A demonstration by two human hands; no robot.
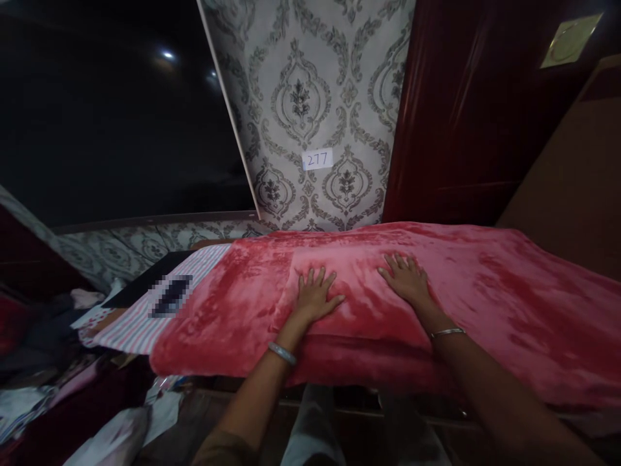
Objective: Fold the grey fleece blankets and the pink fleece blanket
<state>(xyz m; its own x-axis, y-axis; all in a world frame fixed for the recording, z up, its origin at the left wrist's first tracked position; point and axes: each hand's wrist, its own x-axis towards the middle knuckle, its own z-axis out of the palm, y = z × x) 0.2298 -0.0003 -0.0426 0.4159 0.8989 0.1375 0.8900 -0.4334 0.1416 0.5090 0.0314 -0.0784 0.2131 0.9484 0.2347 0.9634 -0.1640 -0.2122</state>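
Observation:
A plush red-pink blanket [485, 310] is spread over a long surface before me and drapes over its front edge. A squarish section in its middle looks folded over in a second layer. My left hand [315, 294] lies flat on that section with the fingers spread. My right hand [406, 278] rests palm down farther to the right, near the section's right side, its fingers also apart. Each wrist wears a bangle. Neither hand grips anything. Under the blanket's left end shows a striped cloth [140, 323] with a pixelated dark patch on it.
A large dark screen [121, 116] stands at the back left. Behind the blanket is patterned wallpaper [301, 97] with a paper label [317, 159] reading 277. A dark red wooden panel [460, 116] rises at right. Heaped clothes [63, 401] lie at lower left.

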